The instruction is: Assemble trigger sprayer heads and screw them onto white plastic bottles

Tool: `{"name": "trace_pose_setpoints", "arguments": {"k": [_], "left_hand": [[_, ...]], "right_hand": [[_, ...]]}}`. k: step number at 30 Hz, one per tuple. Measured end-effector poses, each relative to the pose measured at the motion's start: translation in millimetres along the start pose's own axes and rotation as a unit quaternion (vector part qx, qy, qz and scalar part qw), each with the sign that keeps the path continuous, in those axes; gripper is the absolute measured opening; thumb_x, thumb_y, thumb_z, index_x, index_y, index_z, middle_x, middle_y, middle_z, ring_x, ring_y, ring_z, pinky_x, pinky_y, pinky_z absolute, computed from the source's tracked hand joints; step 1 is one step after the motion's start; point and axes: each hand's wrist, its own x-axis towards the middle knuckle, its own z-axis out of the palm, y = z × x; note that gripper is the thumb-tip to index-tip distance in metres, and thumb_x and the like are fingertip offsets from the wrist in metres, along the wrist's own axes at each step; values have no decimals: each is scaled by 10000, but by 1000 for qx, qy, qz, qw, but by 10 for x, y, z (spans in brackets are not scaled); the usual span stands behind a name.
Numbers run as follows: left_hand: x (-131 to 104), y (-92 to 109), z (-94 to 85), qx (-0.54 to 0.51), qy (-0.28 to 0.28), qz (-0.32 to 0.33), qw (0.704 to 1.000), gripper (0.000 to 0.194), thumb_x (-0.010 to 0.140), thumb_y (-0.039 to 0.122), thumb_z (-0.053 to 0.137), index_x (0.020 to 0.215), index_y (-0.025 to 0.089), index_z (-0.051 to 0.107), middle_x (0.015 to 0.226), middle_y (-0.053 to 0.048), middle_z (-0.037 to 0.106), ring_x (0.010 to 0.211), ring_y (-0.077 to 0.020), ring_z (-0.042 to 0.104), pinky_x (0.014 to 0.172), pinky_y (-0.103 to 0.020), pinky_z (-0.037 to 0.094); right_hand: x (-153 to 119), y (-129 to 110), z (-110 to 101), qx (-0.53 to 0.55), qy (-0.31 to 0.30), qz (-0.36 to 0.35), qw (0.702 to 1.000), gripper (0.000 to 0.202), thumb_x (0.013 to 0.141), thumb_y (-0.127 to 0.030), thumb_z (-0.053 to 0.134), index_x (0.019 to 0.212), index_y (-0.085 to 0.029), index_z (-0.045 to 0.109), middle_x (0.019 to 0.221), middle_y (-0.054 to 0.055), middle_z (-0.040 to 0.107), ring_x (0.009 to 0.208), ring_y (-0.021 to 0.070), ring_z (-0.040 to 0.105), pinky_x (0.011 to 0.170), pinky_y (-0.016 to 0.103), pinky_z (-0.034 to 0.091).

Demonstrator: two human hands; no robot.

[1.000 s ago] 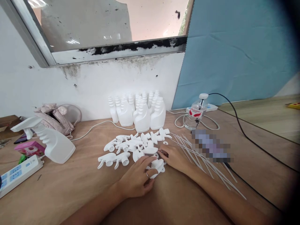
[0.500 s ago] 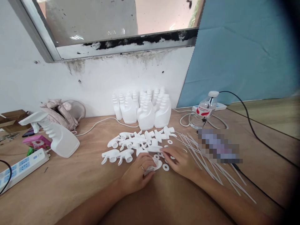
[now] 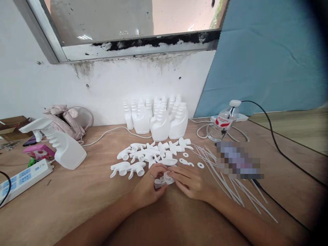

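My left hand (image 3: pixel 146 189), with a ring on one finger, is closed around a white trigger spray head (image 3: pixel 160 183) low over the table. The head's round open collar faces right. My right hand (image 3: pixel 193 182) meets it there, its fingertips pressed together at the collar's rim. Whatever they pinch is too small and covered to make out. More white spray heads (image 3: pixel 137 167) lie in rows just beyond my left hand. Several flat white washers (image 3: pixel 200 165) are scattered past my right hand, partly hidden by it.
White bottles (image 3: pixel 160 126) stand grouped by the wall. Thin white tubes (image 3: pixel 225 184) lie right, beside a blurred device (image 3: pixel 238 160) and a water bottle (image 3: pixel 222 121). At left are an assembled spray bottle (image 3: pixel 69 150), a power strip (image 3: pixel 28 179), a pink box (image 3: pixel 38 152) and a bag (image 3: pixel 64 123).
My right hand has moved left and nearer from the washers to the spray head's collar. The left hand still holds the head, now turned with its opening toward the right hand.
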Motion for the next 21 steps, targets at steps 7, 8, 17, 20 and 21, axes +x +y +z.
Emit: {"name": "trace_pose_setpoints", "arguments": {"k": [7,8,17,20,21], "left_hand": [[-27,24,-9,69,-37,-53,995,344,832,139,535,1158,218,457,1065,-42,595,964,-168,565,887,-312,468],[-29,39,-14,87,-43,-47,994,325,838,146,526,1148,217,459,1062,-42,598,960,-169,568,879,-310,466],[-25,49,-39,179,-80,-23,980,299,861,189,525,1156,227,491,1125,-54,601,1030,-188,574,899,-307,466],[-36,5,-30,189,-77,-32,978,292,880,218,527,1170,236,498,1098,-44,617,996,-180,590,867,-294,479],[-37,1,-30,189,-75,-34,978,285,883,223,528,1166,237,502,1083,-42,623,978,-177,596,853,-289,483]], "right_hand": [[6,-9,-48,55,-12,11,998,330,837,-96,543,1158,-175,559,1102,123,676,967,191,654,809,326,545],[8,-10,-53,64,-19,17,998,318,842,-112,550,1153,-180,558,1109,124,671,977,192,651,820,329,543],[-8,12,-10,112,-121,89,982,332,900,-273,561,1229,-225,568,1196,103,639,1090,192,613,949,333,502],[-37,15,24,114,-100,99,983,267,909,-258,548,1169,-222,600,1124,87,672,1046,178,631,924,312,516],[-44,13,31,115,-93,101,984,256,910,-256,548,1158,-222,603,1113,84,676,1036,174,635,915,303,520]]}}
